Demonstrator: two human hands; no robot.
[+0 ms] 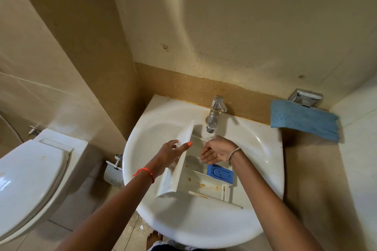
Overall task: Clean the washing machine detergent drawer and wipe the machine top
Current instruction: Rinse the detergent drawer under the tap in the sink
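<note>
A white detergent drawer point(201, 184) lies in the white sink point(263, 155), with orange-brown stains on its inner walls and a blue insert point(220, 173) at its right end. My left hand point(173, 152) grips the drawer's front panel, thumb across its edge. Inside the drawer's far compartment my right hand point(217, 152) reaches in with curled fingers, just below the running tap point(214, 115). Whether that hand holds anything is hidden.
A blue cloth point(304, 121) hangs over a chrome holder point(306, 97) on the wall at the right. A white toilet point(30, 181) with shut lid stands at the left. A toilet-paper holder point(113, 170) sits between toilet and sink. Tiled walls close in behind.
</note>
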